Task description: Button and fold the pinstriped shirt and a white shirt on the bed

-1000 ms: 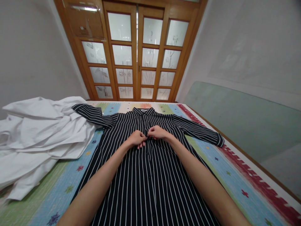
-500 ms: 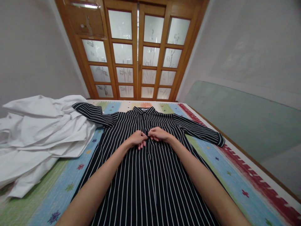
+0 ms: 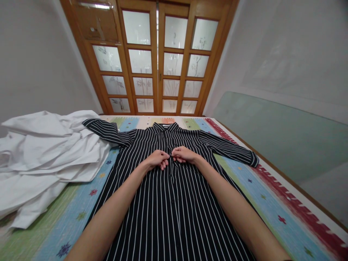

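Observation:
A black shirt with white stripes lies spread face up, collar at the far end and sleeves out to both sides. Over its front button strip, at chest height, my left hand and my right hand meet almost fingertip to fingertip. Both pinch the shirt's front edge between thumb and fingers. Whatever button sits between the fingertips is too small to make out. Lower on the strip, a dark button shows, fastened or not I cannot tell.
Crumpled white cloth is heaped on the left, under the shirt's left-hand cuff. A colourful striped cover lies beneath everything. A pale green panel leans along the right wall. Wooden doors with glass panes stand at the far end.
My left fingers have curled in slightly at the button strip, while my right hand keeps its pinch. The shirt lies as before; the view has shifted a little.

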The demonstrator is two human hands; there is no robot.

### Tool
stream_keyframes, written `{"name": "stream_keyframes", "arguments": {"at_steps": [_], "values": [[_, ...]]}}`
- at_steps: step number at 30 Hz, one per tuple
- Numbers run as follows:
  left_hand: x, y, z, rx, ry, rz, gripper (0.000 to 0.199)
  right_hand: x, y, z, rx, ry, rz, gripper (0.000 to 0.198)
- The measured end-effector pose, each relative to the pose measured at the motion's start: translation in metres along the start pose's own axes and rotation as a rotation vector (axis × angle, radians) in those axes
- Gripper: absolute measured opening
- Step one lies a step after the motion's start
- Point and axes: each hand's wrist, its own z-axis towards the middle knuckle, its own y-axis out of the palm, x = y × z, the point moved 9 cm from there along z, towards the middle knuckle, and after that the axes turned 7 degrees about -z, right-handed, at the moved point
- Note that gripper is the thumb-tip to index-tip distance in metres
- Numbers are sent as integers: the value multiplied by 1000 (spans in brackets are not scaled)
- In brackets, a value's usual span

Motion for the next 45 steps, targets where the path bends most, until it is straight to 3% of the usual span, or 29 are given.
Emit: {"name": "stream_keyframes", "arguments": {"at_steps": [16, 24, 34, 45], "values": [[9, -5, -6, 141, 159, 4, 6, -4, 1, -4, -33, -51, 38, 6], [11, -9, -9, 259, 219, -111, 13, -7, 3, -7, -22, -57, -45, 22], [11, -13, -8, 293, 303, -11, 16, -4, 2, -5, -4, -46, -70, 16], [9, -14, -13, 328, 302, -67, 10, -6, 3, -6, -25, -50, -35, 13]]}}
